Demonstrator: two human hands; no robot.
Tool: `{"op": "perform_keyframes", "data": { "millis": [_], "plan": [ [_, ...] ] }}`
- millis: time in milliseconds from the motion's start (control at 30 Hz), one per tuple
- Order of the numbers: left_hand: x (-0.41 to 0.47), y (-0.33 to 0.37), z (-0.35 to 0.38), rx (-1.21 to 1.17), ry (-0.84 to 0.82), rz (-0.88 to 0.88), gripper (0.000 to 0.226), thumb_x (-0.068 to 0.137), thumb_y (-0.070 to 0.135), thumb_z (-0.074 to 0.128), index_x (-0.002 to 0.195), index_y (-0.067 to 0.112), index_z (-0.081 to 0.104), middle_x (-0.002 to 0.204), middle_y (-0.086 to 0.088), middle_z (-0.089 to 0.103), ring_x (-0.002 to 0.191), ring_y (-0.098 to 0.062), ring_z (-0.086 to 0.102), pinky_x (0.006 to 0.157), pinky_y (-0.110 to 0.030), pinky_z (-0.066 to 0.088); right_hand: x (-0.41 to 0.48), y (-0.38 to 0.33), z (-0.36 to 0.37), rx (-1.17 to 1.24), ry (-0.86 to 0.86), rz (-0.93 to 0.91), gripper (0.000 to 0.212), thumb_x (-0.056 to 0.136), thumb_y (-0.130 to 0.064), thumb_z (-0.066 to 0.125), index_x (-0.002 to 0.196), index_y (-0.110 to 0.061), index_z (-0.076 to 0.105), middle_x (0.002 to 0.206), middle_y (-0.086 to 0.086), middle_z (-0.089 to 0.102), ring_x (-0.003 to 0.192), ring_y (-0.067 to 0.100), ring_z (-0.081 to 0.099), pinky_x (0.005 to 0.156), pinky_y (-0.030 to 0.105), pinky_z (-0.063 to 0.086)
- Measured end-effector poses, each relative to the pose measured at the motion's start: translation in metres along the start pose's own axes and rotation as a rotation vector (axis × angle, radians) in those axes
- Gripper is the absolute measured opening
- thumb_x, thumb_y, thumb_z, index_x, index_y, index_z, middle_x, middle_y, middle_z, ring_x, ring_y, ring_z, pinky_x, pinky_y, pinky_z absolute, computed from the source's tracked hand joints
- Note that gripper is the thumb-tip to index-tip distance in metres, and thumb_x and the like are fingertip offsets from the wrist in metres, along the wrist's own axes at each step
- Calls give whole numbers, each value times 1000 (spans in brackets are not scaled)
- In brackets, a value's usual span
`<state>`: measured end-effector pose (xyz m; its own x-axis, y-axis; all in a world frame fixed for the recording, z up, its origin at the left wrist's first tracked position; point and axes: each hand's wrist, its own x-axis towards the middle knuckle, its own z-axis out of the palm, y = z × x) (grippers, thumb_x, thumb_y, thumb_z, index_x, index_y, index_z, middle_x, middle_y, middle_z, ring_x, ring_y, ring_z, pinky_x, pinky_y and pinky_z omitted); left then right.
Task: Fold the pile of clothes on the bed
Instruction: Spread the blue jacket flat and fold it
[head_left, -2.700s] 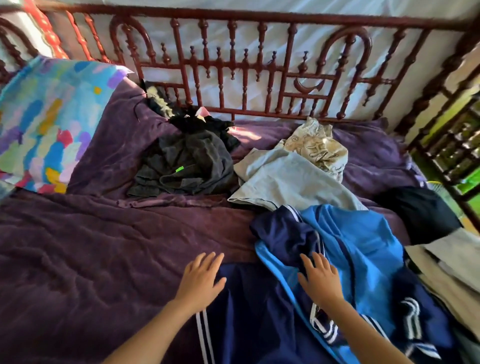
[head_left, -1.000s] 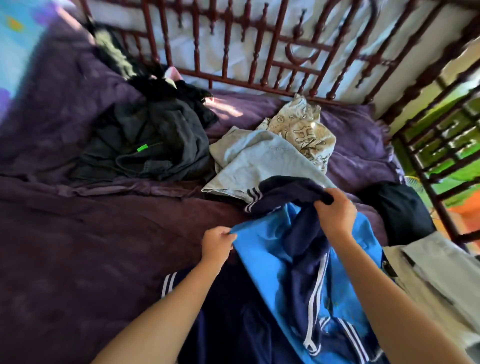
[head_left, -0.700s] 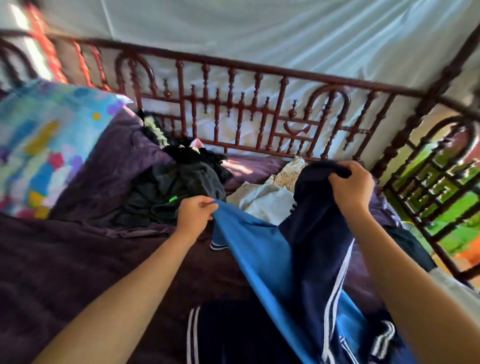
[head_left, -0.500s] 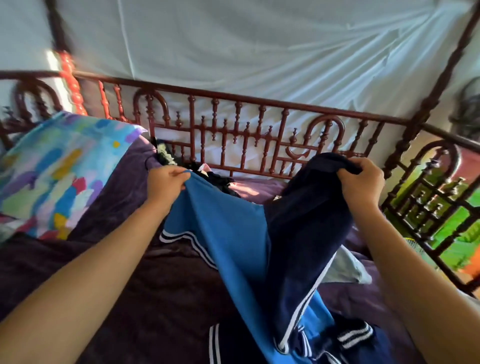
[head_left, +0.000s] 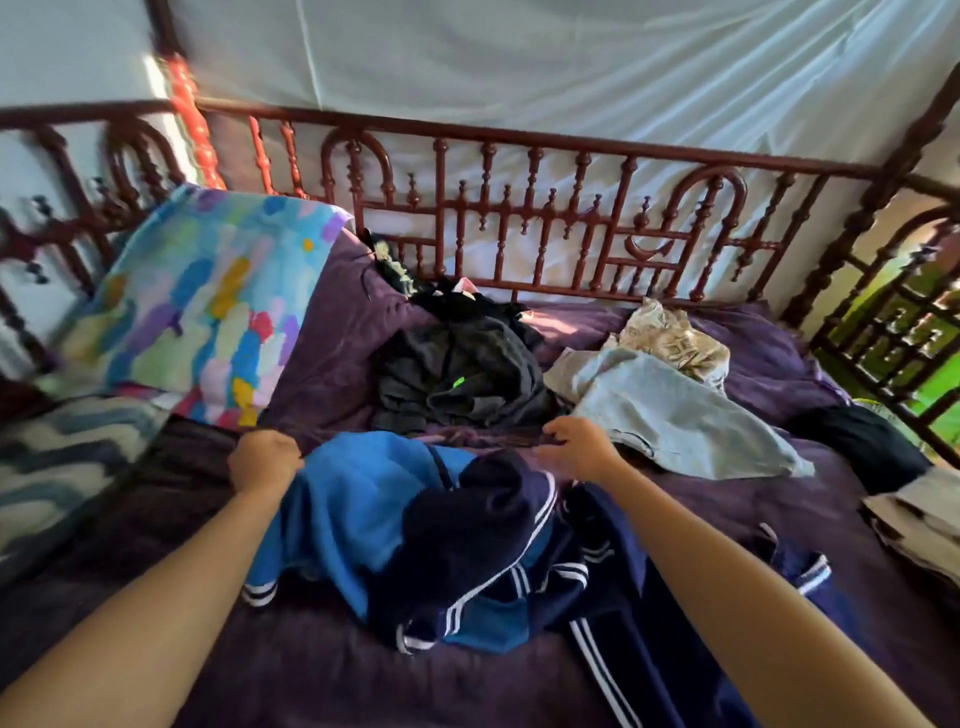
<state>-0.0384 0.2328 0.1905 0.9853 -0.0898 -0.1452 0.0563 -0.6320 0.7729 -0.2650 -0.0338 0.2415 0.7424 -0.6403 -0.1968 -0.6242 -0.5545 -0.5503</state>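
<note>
The jacket (head_left: 358, 519) lies crumpled in the near middle of the bed, a smooth sports fabric in bright blue and navy panels with thin white stripes at the cuffs and hem. The left hand (head_left: 265, 462) is curled into a fist round its blue far edge, at the left. The right hand (head_left: 582, 447) sits at the jacket's far right edge with bent fingers. Motion blur hides whether it pinches any cloth, so I cannot tell.

A navy garment (head_left: 613, 654) with long white side stripes lies under the jacket, toward the near right. All of it lies on a soft, rumpled purple blanket (head_left: 753, 525).

Farther off, a dark grey heap (head_left: 467, 374) sits in loose folds, with a limp pale grey garment (head_left: 675, 421) to its right and a cream patterned cloth (head_left: 675, 338) bunched behind that. A black bundle (head_left: 857, 441) lies at the right, near a flat stack of beige cloth (head_left: 914, 519) at the edge. A pillow (head_left: 208, 301) with bright painted blotches leans at the far left. A red-brown rail (head_left: 519, 208) of turned wooden spindles and arches runs along the far side, with creased white fabric (head_left: 571, 67) behind it.
</note>
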Motion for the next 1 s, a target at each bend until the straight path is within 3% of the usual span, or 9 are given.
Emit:
{"op": "perform_keyframes", "data": {
  "millis": [200, 400, 533, 667, 733, 767, 833, 933, 1000],
  "plan": [
    [-53, -56, 46, 30, -211, 18, 24, 84, 5, 54, 61, 6, 59, 73, -22, 68, 67, -30, 63, 56, -29, 37, -24, 54, 56, -211, -135, 140, 28, 90, -25, 55, 101, -2, 67, 110, 11, 64, 107, 25, 57, 81, 29, 39],
    [-104, -81, 104, 159, -448, 74, 15, 84, 15, 64, 88, 1, 68, 91, -17, 70, 92, -31, 64, 79, -33, 46, -60, 122, 95, -90, -181, 352, 23, 87, -17, 56, 65, -8, 58, 66, -1, 48, 84, 21, 54, 63, 28, 34],
    [-124, -84, 127, 256, -529, 69, 21, 86, 19, 64, 101, 5, 66, 105, -11, 68, 102, -27, 60, 83, -29, 45, -80, 148, 110, -16, -163, 429, 23, 89, -20, 57, 95, 0, 67, 95, 11, 64, 101, 28, 59, 76, 29, 42],
    [-137, -71, 150, 344, -622, 131, 35, 88, 26, 61, 118, 9, 57, 116, -7, 63, 103, -25, 60, 81, -29, 46, -91, 175, 121, 9, -160, 489, 33, 88, -20, 56, 57, -18, 44, 63, -7, 46, 84, 23, 56, 63, 26, 32],
    [-143, -65, 161, 380, -638, 155, 40, 89, 28, 60, 124, 11, 52, 118, -6, 61, 104, -22, 58, 79, -28, 44, -92, 180, 119, 40, -154, 509, 19, 88, -22, 57, 70, -24, 56, 76, -8, 58, 97, 26, 59, 68, 25, 36],
    [-146, -62, 166, 406, -639, 167, 41, 89, 30, 59, 126, 12, 50, 120, -5, 59, 106, -21, 57, 80, -29, 45, -92, 182, 118, 58, -147, 505, 9, 89, -22, 57, 91, -19, 65, 94, -3, 65, 106, 26, 58, 75, 26, 39],
    [-151, -61, 176, 458, -644, 173, 46, 90, 32, 58, 130, 14, 47, 127, -5, 54, 114, -20, 53, 86, -33, 47, -86, 190, 119, 66, -133, 511, 31, 90, -23, 56, 118, -10, 61, 118, 6, 63, 112, 25, 56, 80, 24, 40],
    [-158, -61, 191, 524, -661, 157, 50, 90, 34, 57, 134, 16, 41, 133, -3, 49, 120, -20, 48, 91, -32, 45, -72, 197, 122, 79, -155, 490, 30, 89, -22, 56, 113, -5, 61, 116, 10, 64, 107, 25, 58, 70, 23, 35],
    [-160, -61, 202, 538, -659, 145, 52, 90, 34, 57, 135, 16, 39, 133, -4, 48, 121, -20, 47, 93, -32, 44, -63, 201, 126, 126, -151, 487, 32, 89, -20, 58, 119, -8, 59, 119, 8, 63, 110, 23, 58, 78, 24, 40]
  ]
}}
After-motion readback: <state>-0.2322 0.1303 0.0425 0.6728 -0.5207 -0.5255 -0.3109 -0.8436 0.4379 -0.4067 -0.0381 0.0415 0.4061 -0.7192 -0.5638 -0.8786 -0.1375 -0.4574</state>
